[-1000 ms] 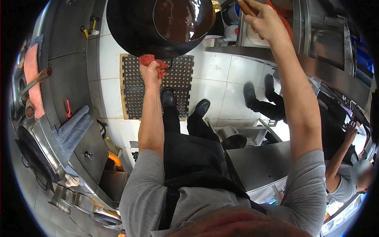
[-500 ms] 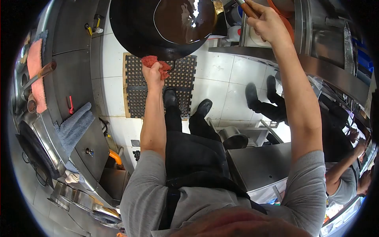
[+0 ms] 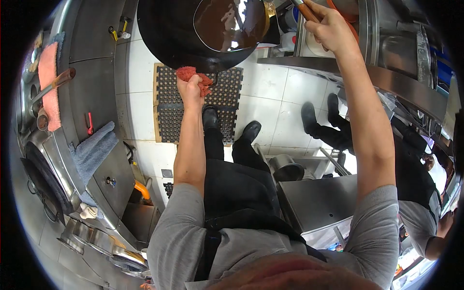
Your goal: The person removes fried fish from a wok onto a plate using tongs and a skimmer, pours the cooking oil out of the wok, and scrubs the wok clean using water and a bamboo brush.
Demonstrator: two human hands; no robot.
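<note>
A large black wok (image 3: 164, 38) fills the top of the view, with a pool of dark brown liquid (image 3: 220, 26) inside. My left hand (image 3: 192, 90) is closed around a red cloth (image 3: 186, 74), which is pressed at the wok's near edge; part of the wok's handle shows beside it. Up at the right, my right hand (image 3: 333, 30) grips the wooden handle (image 3: 308, 12) of a metal-shafted tool. The far end of that tool lies outside the view. A shiny metal container (image 3: 271, 21), partly hidden, sits just beyond the wok's right rim.
A steel counter edge (image 3: 357, 77) runs under my right forearm. To the left, a steel counter (image 3: 92, 92) carries a pink towel (image 3: 50, 87) and a grey towel (image 3: 94, 150). A black mat (image 3: 169, 116) lies on the tiled floor. Another person (image 3: 415, 179) stands at the right.
The wok has shifted slightly right in view, and the liquid's surface has changed shape a little. Both my hands keep their grips. The other person's arm has moved downward.
</note>
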